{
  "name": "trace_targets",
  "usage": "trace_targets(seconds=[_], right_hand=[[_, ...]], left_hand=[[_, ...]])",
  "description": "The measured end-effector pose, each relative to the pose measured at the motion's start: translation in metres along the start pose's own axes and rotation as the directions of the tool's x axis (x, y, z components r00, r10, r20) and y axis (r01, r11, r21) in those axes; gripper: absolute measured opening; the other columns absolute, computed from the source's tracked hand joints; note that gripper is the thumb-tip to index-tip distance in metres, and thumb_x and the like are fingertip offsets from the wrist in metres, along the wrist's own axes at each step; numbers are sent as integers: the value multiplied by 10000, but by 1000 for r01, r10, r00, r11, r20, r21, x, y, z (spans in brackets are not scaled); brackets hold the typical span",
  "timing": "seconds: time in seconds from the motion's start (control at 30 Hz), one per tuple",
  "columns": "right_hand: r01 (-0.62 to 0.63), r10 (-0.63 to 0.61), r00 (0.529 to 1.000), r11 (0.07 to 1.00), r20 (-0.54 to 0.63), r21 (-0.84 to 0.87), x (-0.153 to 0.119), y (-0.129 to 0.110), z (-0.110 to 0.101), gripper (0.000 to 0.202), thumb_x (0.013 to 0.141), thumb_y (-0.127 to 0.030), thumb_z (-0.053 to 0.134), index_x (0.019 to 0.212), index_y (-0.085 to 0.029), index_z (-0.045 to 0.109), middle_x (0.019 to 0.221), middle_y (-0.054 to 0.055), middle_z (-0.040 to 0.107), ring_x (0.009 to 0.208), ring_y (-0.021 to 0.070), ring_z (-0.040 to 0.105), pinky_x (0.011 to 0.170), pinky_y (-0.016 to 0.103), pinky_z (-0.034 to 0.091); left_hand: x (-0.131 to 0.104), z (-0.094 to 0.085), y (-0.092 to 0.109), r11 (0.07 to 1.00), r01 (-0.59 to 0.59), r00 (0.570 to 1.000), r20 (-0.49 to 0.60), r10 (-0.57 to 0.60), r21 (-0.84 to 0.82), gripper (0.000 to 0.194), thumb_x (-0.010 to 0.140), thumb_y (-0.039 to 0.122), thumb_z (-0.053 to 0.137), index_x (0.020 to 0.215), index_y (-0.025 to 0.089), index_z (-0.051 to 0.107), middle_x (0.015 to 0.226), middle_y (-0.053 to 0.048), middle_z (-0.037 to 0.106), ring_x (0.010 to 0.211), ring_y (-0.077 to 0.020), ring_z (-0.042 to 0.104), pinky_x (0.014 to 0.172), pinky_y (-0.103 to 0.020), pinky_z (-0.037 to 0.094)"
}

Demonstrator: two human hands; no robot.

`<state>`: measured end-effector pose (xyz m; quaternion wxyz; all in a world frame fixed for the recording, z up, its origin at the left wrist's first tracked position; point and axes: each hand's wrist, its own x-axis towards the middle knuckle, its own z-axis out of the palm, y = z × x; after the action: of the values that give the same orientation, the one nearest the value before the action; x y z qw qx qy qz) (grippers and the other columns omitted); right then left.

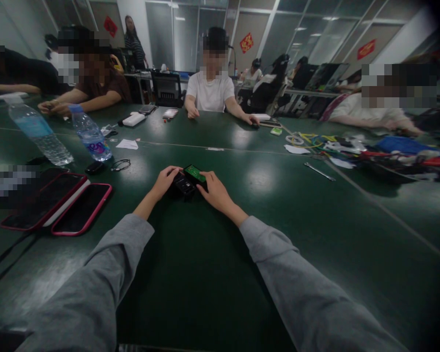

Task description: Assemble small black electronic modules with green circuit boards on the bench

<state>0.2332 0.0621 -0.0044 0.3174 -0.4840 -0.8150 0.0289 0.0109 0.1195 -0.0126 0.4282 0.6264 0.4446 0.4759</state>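
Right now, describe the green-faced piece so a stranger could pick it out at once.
On the dark green table, follow the grey sleeves forward. The green-faced piece touches the right hand, beside a black box at the left hand. Its bright green face sets it apart from the box's black, white-marked one.

Two bare hands (165,181) (217,192) of the wearer were at two small things mid-frame: one green-faced piece (193,172) and one black piece (185,185). The left of the frame had two plastic bottles (40,129) (90,129), two red-rimmed slabs (40,200) (81,209) and one coiled wire (121,169). One wrench (319,172) lay at the right, near one jumbled heap (385,159), too tangled to count. Four seated people (14,68) (110,90) (210,93) (366,110) lined the one worktop (293,225), and one standing person (134,46) showed at upper left; those farther back were too blurred to number. Three red wall decorations (110,26) (247,43) (366,49) hung along the top.
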Motion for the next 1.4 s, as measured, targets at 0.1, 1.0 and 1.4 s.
trace_targets(seconds=[0.1,1.0,1.4], right_hand=[[7,-7,1000,1000,-1,-5,0,0,0,415,928,-290,513,1316,-170,424,1201,137,502,1090,264,554,930,462,504],[9,-9,1000,1000,12,0,1,-2,-2,411,929,-291,496,1316,-175,423,1213,143,496,1112,280,549,948,488,493],[15,-15,1000,1000,6,0,1,-2,-1,415,921,-277,510,1309,-154,427,1210,148,501,1124,278,541,960,473,488]], left_hand=[[-1,0,1,1000,0,1000,0,0,12,363,870,461,514,1042,180,669,954,-59,708,890,-199,636,871,-369,484],[-2,1,3,1000,2,1000,-14,-2,-8,327,862,422,520,1022,179,671,952,-58,704,906,-199,634,880,-368,482],[1,0,0,1000,-14,1000,-16,14,11,336,861,432,527,1017,173,674,959,-65,703,926,-203,631,899,-380,476]])
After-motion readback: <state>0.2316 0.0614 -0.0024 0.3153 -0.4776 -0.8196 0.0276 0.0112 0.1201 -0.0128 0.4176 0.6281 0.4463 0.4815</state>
